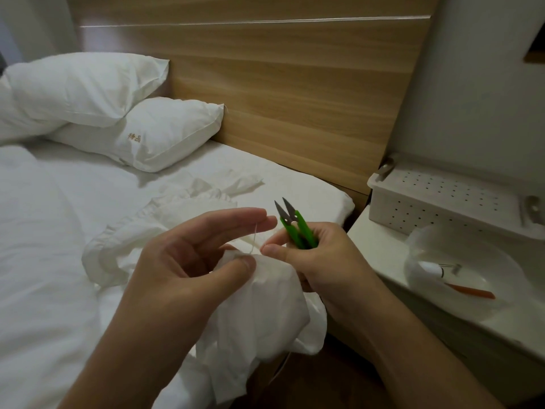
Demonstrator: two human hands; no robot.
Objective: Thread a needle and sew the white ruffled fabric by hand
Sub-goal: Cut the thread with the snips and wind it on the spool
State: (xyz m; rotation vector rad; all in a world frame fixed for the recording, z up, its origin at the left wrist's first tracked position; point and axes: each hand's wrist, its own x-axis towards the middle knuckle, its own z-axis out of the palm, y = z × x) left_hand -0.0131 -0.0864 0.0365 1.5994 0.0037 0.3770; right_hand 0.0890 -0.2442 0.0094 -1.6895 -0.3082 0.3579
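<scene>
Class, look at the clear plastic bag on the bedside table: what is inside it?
Inside the clear plastic bag lie an orange stick-like tool, a white spool-like item and a small metal piece. The wrinkled plastic blurs anything else.

**One head-worn camera, looking down over the bed**

There is only a single view, worn on the person's head, wide-angle and tilted forward and down. It sits close above the left hand (188,255) and right hand (318,255), which fill the lower centre. Beyond them it faces the wooden headboard (295,98) across the top, pillows (88,107) at upper left, a bedside table (383,261) at right.
</scene>
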